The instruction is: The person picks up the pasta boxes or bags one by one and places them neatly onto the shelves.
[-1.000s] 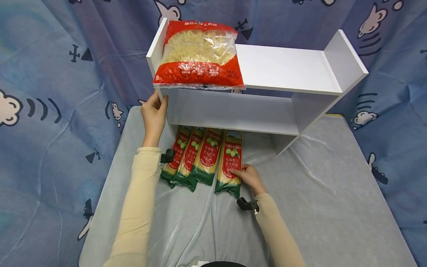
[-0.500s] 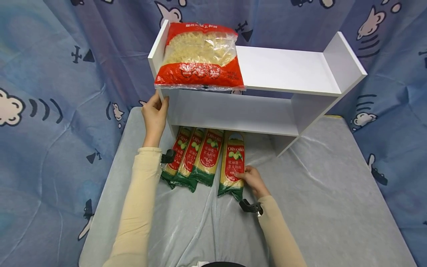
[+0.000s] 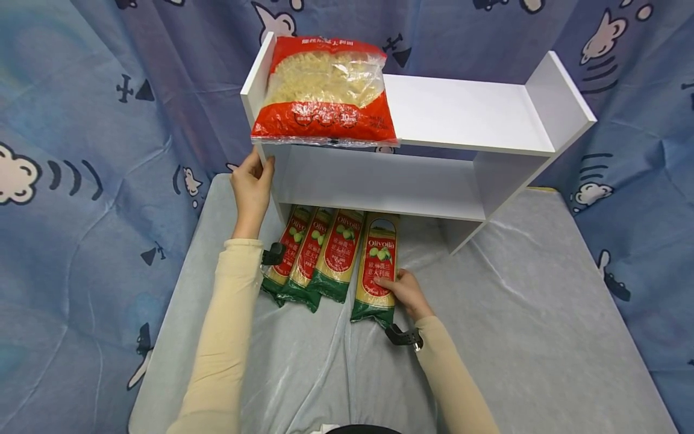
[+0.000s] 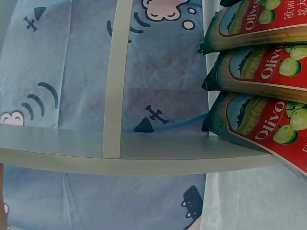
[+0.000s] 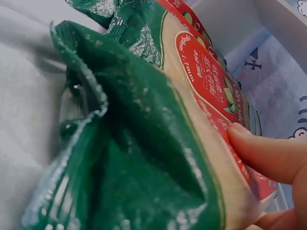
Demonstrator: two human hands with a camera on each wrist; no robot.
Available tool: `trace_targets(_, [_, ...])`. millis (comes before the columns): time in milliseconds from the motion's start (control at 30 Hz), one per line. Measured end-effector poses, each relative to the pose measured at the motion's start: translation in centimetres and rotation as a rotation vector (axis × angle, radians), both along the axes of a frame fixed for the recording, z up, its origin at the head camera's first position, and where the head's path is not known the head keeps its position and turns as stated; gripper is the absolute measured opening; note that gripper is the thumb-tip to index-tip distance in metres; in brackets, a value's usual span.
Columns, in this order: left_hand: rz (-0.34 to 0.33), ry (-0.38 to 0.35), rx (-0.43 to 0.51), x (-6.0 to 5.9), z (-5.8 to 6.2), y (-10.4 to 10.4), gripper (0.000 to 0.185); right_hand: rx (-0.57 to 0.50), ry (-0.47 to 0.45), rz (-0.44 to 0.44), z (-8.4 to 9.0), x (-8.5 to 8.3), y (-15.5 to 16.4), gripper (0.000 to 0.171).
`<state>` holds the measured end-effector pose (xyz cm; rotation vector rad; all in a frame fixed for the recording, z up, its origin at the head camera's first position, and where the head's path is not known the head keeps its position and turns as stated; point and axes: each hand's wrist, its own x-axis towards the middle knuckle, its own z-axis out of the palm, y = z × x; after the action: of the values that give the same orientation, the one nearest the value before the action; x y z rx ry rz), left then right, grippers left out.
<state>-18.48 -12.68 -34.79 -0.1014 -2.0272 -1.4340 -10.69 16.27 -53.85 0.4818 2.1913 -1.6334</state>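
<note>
While the left hand (image 3: 252, 190) grips the shelf (image 3: 466, 111), the right hand (image 3: 409, 293) pinches the packet (image 3: 378, 265) to its left.

Even light from above fills the head view, brightest on the top board of the shelf (image 3: 466, 111), while its lower board and the bench (image 3: 547, 313) beneath fall into soft grey shade. Glare streaks the clear window of the red bag (image 3: 325, 84). The left wrist view is dimmer and bluish, the shelf's front edge bowed by distortion. In the right wrist view, white glints dot the packet (image 5: 139, 139), its near green end soft.
</note>
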Motion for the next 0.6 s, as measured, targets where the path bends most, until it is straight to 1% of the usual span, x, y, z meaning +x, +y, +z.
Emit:
trace_targets(167, [-0.02, -0.021, 0.014, 0.1, 0.0, -0.2, 0.024, -0.017, 0.017, 0.008, -0.3, 0.2, 0.3, 0.049])
trace_targets(267, [-0.014, -0.022, 0.012, 0.1, 0.0, -0.2, 0.024, -0.043, 0.025, 0.007, -0.3, 0.6, 0.7, 0.046])
trace_targets(433, [-0.006, -0.015, 0.004, 0.0, -0.1, -0.1, 0.023, -0.114, 0.045, 0.006, 0.0, 1.3, 1.3, 0.043])
trace_targets(600, [-0.009, -0.018, 0.01, -1.4, -1.9, -0.8, 0.024, -0.154, 0.05, 0.002, 0.2, 2.1, 1.9, 0.04])
